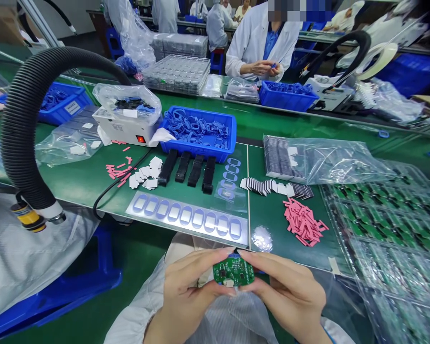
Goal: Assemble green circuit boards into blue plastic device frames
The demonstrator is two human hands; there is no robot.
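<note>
Between my two hands, close to my body, is a small green circuit board [233, 270] with rounded corners and a white connector on its lower edge. My left hand [189, 282] pinches its left side, thumb below and fingers above. On the opposite side my right hand [284, 282] grips it the same way. A bit of blue shows along the board's top edge; what it belongs to is mostly hidden. Just beyond the hands lies a pale strip [191, 217] bearing a row of blue oval frames with white centres. A pile of pink strips [304, 222] lies to the right.
A blue bin [200, 152] of blue plastic parts stands behind rows of black pieces [168, 168]. Clear trays of green boards [390, 215] fill the right. A black ribbed hose [19, 119] arches at left. Across the bench, a person in white [265, 43] handles something blue.
</note>
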